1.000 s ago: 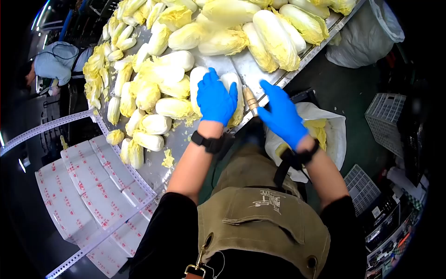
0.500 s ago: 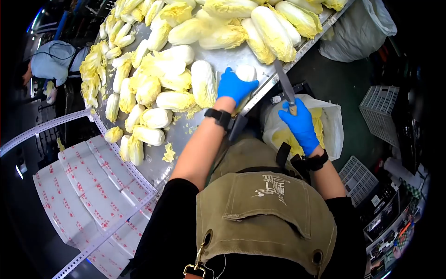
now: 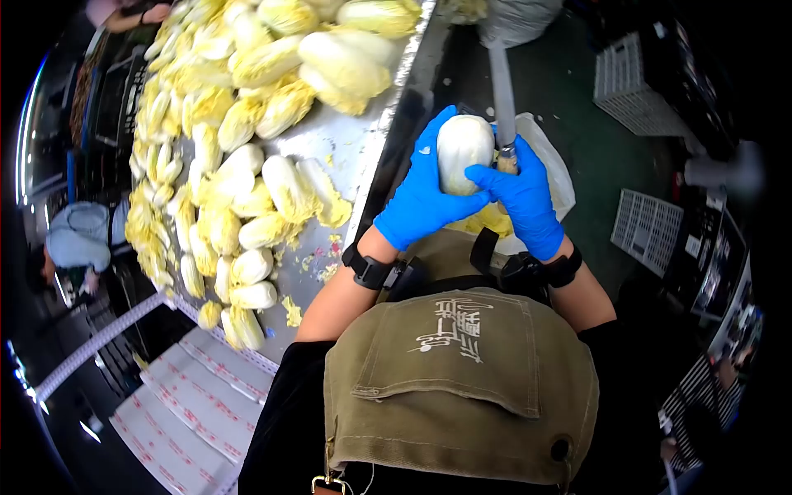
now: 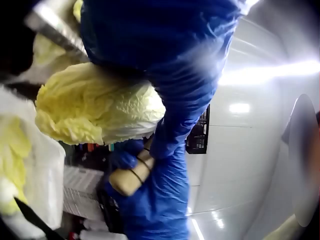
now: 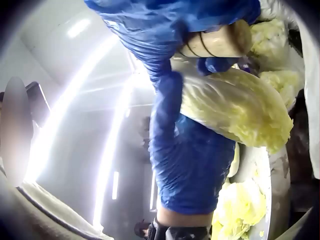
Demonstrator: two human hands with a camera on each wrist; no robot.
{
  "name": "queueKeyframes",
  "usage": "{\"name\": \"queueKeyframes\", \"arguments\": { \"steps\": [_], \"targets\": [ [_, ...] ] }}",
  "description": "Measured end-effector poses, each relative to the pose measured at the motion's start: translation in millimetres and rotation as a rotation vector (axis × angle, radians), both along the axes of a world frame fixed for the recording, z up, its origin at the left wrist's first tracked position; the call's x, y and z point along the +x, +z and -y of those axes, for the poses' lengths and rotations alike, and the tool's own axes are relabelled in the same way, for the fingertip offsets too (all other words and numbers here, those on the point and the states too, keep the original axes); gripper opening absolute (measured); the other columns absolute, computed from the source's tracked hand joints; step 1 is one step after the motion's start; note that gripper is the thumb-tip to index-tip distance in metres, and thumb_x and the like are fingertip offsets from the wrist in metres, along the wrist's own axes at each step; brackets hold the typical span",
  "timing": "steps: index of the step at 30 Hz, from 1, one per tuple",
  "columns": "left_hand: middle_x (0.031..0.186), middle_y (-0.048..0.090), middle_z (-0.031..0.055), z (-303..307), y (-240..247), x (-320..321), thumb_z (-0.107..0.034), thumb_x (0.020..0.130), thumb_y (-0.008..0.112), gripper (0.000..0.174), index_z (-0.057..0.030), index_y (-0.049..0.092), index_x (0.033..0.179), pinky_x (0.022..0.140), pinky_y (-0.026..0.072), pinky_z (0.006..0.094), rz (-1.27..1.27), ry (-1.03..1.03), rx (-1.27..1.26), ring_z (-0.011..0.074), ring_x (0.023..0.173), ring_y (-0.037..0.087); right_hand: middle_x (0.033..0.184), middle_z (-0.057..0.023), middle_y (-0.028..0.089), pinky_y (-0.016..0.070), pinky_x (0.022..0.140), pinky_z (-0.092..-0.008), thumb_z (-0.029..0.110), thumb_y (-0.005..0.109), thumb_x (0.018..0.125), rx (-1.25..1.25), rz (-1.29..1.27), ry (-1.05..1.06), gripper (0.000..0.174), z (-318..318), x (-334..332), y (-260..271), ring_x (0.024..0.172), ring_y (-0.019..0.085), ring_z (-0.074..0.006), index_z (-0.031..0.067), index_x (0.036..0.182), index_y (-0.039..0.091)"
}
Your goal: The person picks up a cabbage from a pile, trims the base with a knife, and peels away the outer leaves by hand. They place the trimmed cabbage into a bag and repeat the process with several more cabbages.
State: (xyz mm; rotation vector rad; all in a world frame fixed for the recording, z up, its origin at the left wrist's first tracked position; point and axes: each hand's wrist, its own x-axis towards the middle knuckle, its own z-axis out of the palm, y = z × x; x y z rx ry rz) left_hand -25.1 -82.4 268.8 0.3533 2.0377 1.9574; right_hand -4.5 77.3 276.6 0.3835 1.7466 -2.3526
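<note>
A napa cabbage [image 3: 464,153] is gripped by my left hand [image 3: 421,196], off the table and in front of my apron. Its yellow leafy end shows in the left wrist view. Around the wooden handle [image 4: 130,179] of a knife curl the fingers of my right hand [image 3: 528,198], and that thumb lies against the cabbage. The long blade [image 3: 501,87] points away from me, beside the cabbage. Both hands wear blue gloves. Below them, partly hidden, is a white bag [image 3: 557,161] with yellow leaves [image 3: 491,221] in it.
Many cabbages [image 3: 239,186] cover the metal table [image 3: 328,243] on the left, with a loose leaf [image 3: 328,194] near its edge. White boxes [image 3: 186,404] stand behind a perforated rail. Plastic crates [image 3: 648,231] are on the floor at right. Other people work across the table.
My left hand has lifted the cabbage from the table edge and brought it right, over the bag. The right hand with the knife has come up against it. The head view has turned rightward.
</note>
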Motion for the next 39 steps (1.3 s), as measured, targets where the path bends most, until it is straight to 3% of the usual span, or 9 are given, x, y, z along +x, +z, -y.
{"name": "queueKeyframes", "arguments": {
  "steps": [4,7,10,14,21,27,30,33,39],
  "targets": [
    [0.133,0.044,0.0094,-27,4,2,-0.012,0.071,0.079,0.083,-0.0063,0.033,0.14,0.103,0.0375,0.0345,0.236,-0.104,0.212,0.0203,0.123,0.043,0.109,-0.0056,0.06,0.051,0.085,-0.0278,0.0,0.074,0.075,-0.084,0.105,-0.046,0.051,-40,20,7,0.099,0.059,-0.0139,0.002,0.12,0.052],
    [0.134,0.046,0.0077,-41,1,1,-0.004,0.071,0.077,0.081,-0.0084,0.035,0.139,0.106,0.035,0.0349,0.22,-0.198,0.187,0.0197,0.125,0.043,0.106,-0.0051,0.061,0.0525,0.074,-0.0242,0.003,0.075,0.075,-0.057,-0.069,-0.096,0.05,-53,33,-10,0.089,0.06,-0.0117,0.0036,0.12,0.053],
    [0.137,0.043,0.0089,-50,-9,2,-0.013,0.078,0.07,0.072,-0.0053,0.034,0.14,0.107,0.033,0.0345,0.314,-0.277,0.226,0.0199,0.126,0.042,0.101,-0.0046,0.062,0.0499,0.059,-0.0205,0.007,0.077,0.074,-0.027,0.006,-0.068,0.053,-71,42,-11,0.075,0.059,-0.0085,0.0047,0.121,0.053],
    [0.133,0.046,0.01,-65,-14,7,-0.014,0.077,0.07,0.073,-0.0037,0.034,0.14,0.105,0.0336,0.0326,0.619,-0.12,0.53,0.0194,0.123,0.043,0.091,-0.0028,0.061,0.0458,0.051,-0.0193,0.01,0.079,0.073,-0.039,0.041,-0.102,0.053,-86,45,-30,0.066,0.056,-0.0068,0.0046,0.119,0.053],
    [0.127,0.05,0.0089,-79,-25,22,-0.012,0.076,0.074,0.073,-0.0048,0.036,0.137,0.096,0.0436,0.0322,0.518,-0.164,0.179,0.0201,0.116,0.051,0.081,-0.0017,0.057,0.0447,0.049,-0.0206,0.01,0.078,0.073,0.011,0.107,-0.136,0.051,-89,52,-37,0.062,0.054,-0.0076,0.0041,0.117,0.054],
    [0.122,0.052,0.009,-79,-38,24,-0.014,0.072,0.078,0.072,-0.0053,0.04,0.133,0.094,0.0451,0.0326,0.683,-0.098,0.308,0.0199,0.112,0.052,0.078,-0.0011,0.057,0.0444,0.048,-0.0209,0.007,0.073,0.077,-0.149,0.236,-0.128,0.041,-97,57,-53,0.058,0.054,-0.0075,0.0024,0.113,0.055],
    [0.121,0.053,0.0091,-80,-48,29,-0.013,0.074,0.076,0.067,-0.005,0.042,0.131,0.093,0.0454,0.0318,0.351,-0.197,0.003,0.0202,0.111,0.053,0.077,-0.0007,0.057,0.044,0.048,-0.0206,0.005,0.07,0.077,-0.145,0.232,-0.129,0.037,-98,59,-61,0.056,0.053,-0.0073,0.0025,0.112,0.056],
    [0.118,0.055,0.01,-84,-53,31,-0.013,0.077,0.073,0.062,-0.0045,0.043,0.131,0.093,0.0456,0.0312,0.492,-0.105,-0.049,0.0201,0.109,0.054,0.076,-0.0001,0.056,0.0426,0.047,-0.0197,0.004,0.068,0.078,-0.156,0.225,-0.148,0.035,-98,58,-59,0.054,0.051,-0.0064,0.0041,0.111,0.057],
    [0.123,0.053,0.0173,-47,-86,16,-0.032,0.083,0.06,0.065,-0.0015,0.037,0.136,0.097,0.0447,0.0417,1.026,0.146,0.598,0.0304,0.113,0.054,0.075,0.0023,0.055,0.0394,0.047,-0.0183,0.007,0.067,0.078,-0.265,0.345,-0.186,0.034,-123,63,-72,0.052,0.048,-0.0048,0.0072,0.112,0.058]
  ]
}}
